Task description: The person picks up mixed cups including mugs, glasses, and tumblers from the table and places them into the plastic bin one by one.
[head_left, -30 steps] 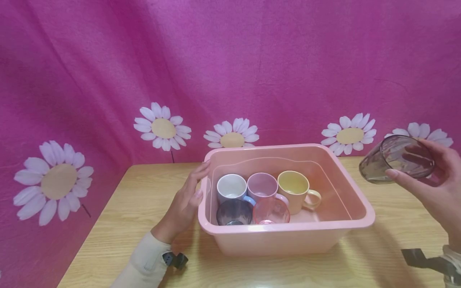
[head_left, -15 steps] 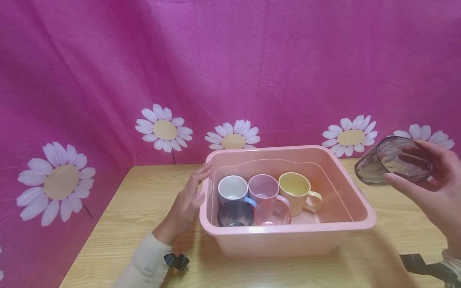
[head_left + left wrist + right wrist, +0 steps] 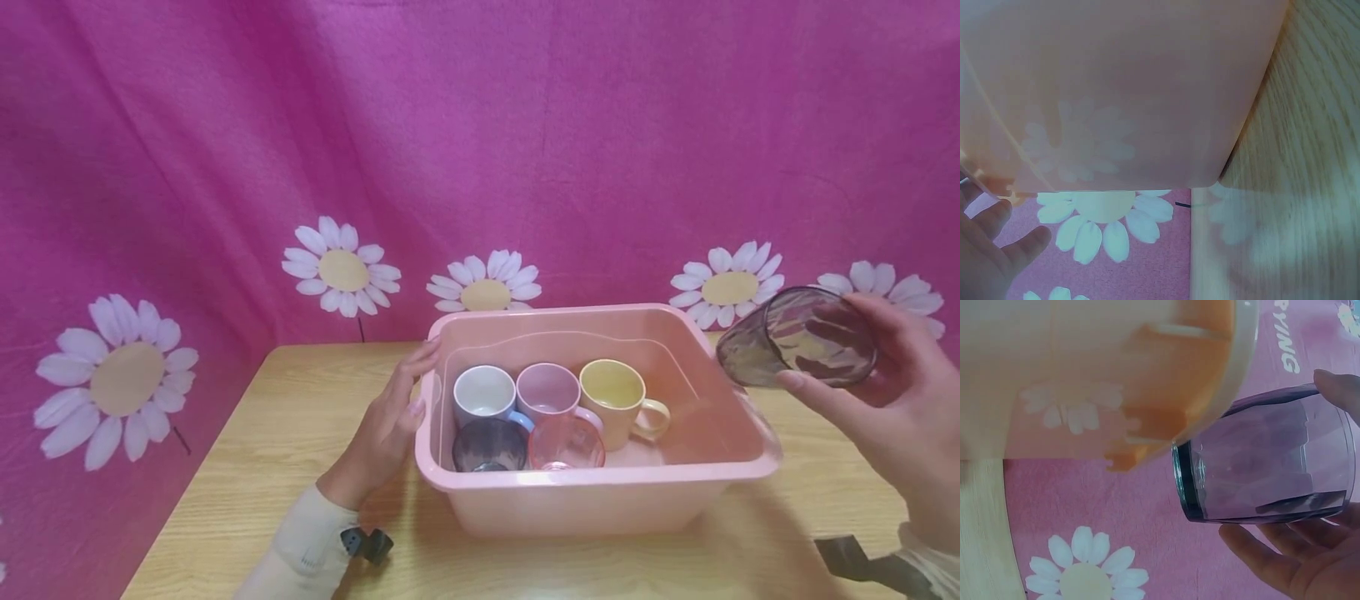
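Observation:
In the head view my right hand (image 3: pixel 903 392) grips a smoky transparent drinking glass (image 3: pixel 798 342) near its mouth. The glass is tilted, its base toward the right rim of a pink plastic tub (image 3: pixel 585 508). Seen from the right wrist, the thumb is on one side of the glass (image 3: pixel 1254 462) and several fingers are on the other. My left hand (image 3: pixel 375 446) rests against the tub's left rim with its fingers fairly straight. Inside the tub are a blue mug (image 3: pixel 483 396), a pink mug (image 3: pixel 547 392), a yellow mug (image 3: pixel 611 400), a dark glass (image 3: pixel 489 446) and a pink glass (image 3: pixel 567 444).
The tub stands on a light wooden table (image 3: pixel 262 442). Behind it hangs a magenta cloth (image 3: pixel 480 150) with white flowers. Within the tub, the mugs and glasses stand toward the left, and bare floor shows at the right.
My right hand has moved left with the smoky glass, whose base now overlaps the tub's right rim in the head view. The left hand stays at the left rim.

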